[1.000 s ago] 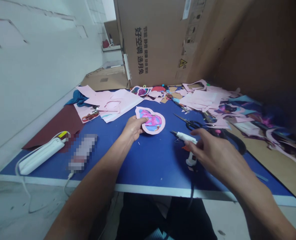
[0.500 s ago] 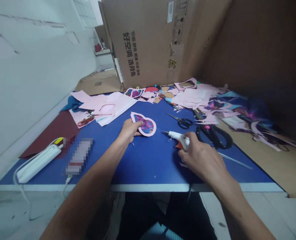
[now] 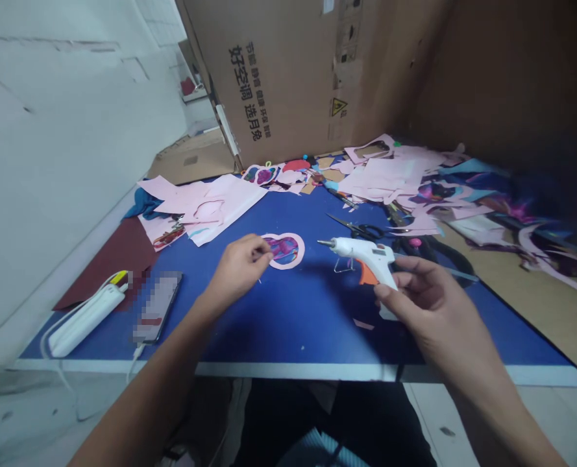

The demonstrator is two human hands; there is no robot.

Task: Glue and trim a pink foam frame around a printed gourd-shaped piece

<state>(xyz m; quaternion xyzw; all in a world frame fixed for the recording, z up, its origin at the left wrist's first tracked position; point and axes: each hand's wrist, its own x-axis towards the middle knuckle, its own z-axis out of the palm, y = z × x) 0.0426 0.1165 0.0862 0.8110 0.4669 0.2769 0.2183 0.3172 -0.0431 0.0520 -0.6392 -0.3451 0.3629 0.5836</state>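
Note:
My right hand (image 3: 427, 305) grips the handle of a white glue gun (image 3: 361, 253) with an orange trigger. It is lifted off the blue table (image 3: 288, 324), nozzle pointing left. A pink-edged gourd-shaped cutout (image 3: 284, 250) with a blue and purple picture lies flat on the table. My left hand (image 3: 239, 267) hovers at the cutout's left edge, fingers pinched together on something I cannot make out.
Black scissors (image 3: 366, 230) lie beyond the glue gun. Pink paper scraps (image 3: 390, 178) and printed offcuts litter the back and right. A white power bank (image 3: 86, 318) and a phone (image 3: 156, 308) lie front left. A big cardboard box (image 3: 288, 71) stands behind.
My right hand picked the glue gun up off the table and raised it. My left hand laid the cutout flat, let go of it and drew back slightly.

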